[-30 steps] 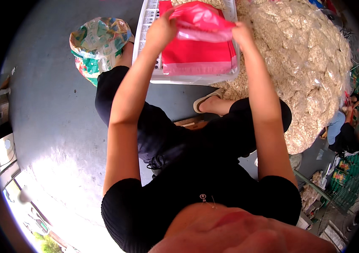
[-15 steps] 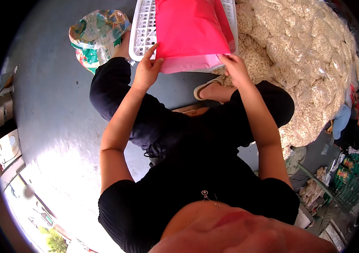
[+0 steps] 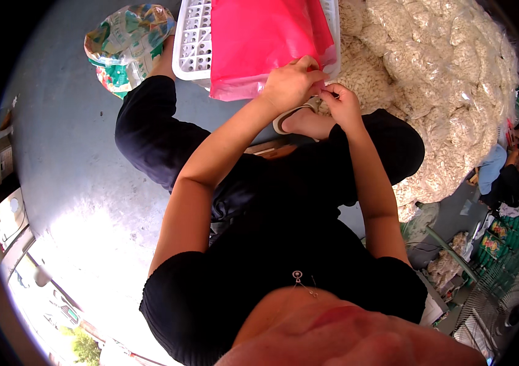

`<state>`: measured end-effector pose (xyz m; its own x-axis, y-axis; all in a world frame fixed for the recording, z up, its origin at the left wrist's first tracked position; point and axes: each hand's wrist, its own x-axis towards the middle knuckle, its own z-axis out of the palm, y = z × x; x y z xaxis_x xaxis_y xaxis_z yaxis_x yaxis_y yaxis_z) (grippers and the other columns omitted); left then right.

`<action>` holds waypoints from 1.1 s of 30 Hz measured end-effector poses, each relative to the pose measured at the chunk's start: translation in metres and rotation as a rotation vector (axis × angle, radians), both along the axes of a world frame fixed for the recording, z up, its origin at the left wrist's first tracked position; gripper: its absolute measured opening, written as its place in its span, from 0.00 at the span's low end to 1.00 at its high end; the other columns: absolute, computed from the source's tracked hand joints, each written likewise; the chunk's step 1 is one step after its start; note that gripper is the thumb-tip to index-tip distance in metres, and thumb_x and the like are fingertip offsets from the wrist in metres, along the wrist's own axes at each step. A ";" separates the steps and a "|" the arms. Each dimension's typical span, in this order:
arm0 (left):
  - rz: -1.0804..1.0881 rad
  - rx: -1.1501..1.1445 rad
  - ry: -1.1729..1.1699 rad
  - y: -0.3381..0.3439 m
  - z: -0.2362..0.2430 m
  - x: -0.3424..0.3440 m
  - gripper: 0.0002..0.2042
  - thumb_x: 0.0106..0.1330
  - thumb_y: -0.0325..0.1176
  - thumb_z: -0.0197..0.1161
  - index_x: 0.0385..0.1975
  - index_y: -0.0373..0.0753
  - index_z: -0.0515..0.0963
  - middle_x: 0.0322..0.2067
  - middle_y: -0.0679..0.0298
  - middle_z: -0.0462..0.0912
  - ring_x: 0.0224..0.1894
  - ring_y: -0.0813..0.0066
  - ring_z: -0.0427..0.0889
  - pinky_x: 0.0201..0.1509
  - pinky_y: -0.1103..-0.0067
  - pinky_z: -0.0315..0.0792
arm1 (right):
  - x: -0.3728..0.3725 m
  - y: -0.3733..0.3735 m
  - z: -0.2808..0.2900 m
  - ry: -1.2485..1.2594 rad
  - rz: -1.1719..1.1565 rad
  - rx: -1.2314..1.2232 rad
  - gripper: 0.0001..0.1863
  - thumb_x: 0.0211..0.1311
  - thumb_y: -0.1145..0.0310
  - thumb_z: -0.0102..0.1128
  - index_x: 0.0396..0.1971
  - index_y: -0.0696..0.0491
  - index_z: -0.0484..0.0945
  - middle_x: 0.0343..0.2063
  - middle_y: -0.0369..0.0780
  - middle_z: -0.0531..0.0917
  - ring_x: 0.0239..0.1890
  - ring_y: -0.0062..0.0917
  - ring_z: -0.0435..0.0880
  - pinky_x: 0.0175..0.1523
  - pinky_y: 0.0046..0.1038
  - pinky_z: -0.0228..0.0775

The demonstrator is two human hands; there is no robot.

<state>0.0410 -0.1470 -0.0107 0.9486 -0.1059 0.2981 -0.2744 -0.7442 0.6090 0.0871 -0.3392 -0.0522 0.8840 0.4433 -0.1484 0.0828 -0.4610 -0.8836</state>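
A bright pink plastic mailing bag lies across a white perforated plastic basket in front of me, with a paler pink strip along its near edge. My left hand reaches across to the bag's near right corner, its fingers closed on that edge. Just beside it, my right hand pinches the same corner between thumb and fingers. The fingertips of both hands almost meet, and the bit of film between them is mostly hidden.
To the right rises a big heap of clear bags filled with small pale pieces. A colourful woven sack stands at the far left. A fan is at the lower right, and another person sits beyond the heap.
My left hand has left the bag's near left corner and moved right to the corner by my right hand. My right hand stays near that corner. The view has shifted slightly.
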 end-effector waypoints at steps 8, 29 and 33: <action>-0.075 -0.226 -0.009 0.024 -0.011 -0.016 0.06 0.57 0.26 0.64 0.34 0.42 0.79 0.41 0.67 0.83 0.41 0.64 0.81 0.42 0.72 0.77 | 0.004 -0.007 0.000 0.203 0.059 0.069 0.10 0.60 0.66 0.66 0.34 0.59 0.82 0.24 0.35 0.83 0.26 0.14 0.75 0.33 0.19 0.68; -0.036 -0.387 0.149 0.068 0.019 -0.055 0.08 0.59 0.25 0.63 0.36 0.45 0.75 0.26 0.64 0.84 0.28 0.61 0.85 0.32 0.69 0.77 | 0.004 -0.003 0.033 -0.161 0.062 -0.230 0.09 0.51 0.67 0.69 0.29 0.56 0.83 0.28 0.42 0.83 0.35 0.34 0.81 0.40 0.30 0.74; 1.209 0.571 0.414 0.252 0.050 -0.083 0.14 0.72 0.46 0.45 0.40 0.46 0.76 0.29 0.55 0.86 0.32 0.52 0.85 0.32 0.57 0.75 | 0.024 -0.012 0.049 -0.511 0.329 -0.286 0.15 0.46 0.68 0.71 0.36 0.53 0.81 0.34 0.39 0.81 0.43 0.37 0.77 0.48 0.35 0.72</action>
